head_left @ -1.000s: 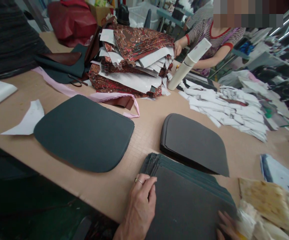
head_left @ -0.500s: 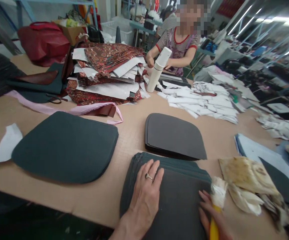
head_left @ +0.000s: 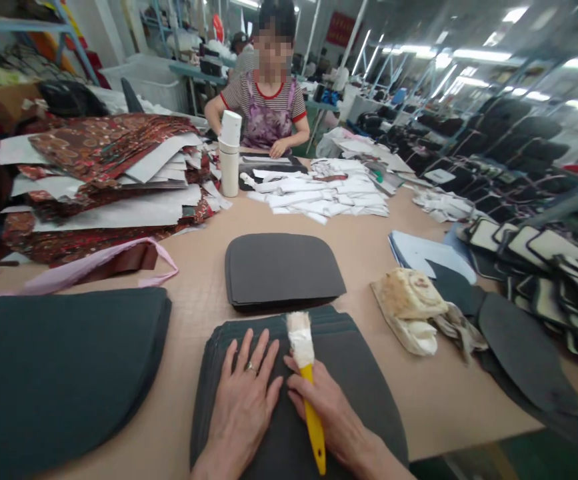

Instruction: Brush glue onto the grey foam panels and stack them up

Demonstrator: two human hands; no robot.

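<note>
My left hand (head_left: 243,397) lies flat on a stack of dark curved panels (head_left: 353,373), fingers spread, a ring on one of them. In my right hand (head_left: 329,413) is a paintbrush (head_left: 309,407) with a yellow handle and pale bristles, a whitish layer around its upper part. The bristles point away from me over the far part of the stack; whether they touch it I cannot tell. Just beyond lies a smaller stack of dark grey panels (head_left: 283,267). Another stack, of dark green panels (head_left: 63,367), is at the left.
Patterned red-brown sheets (head_left: 113,153) are piled at the back left beside a white bottle (head_left: 229,157). White strips (head_left: 323,190) lie at the back. A person (head_left: 271,100) works across the table. A stained cloth bundle (head_left: 411,303) and pale-faced, dark-edged pieces (head_left: 543,260) are on the right.
The view has swung to the right. My right hand has brought the brush from the stack's right side to its middle, closer to my left hand, which stays flat on the stack.
</note>
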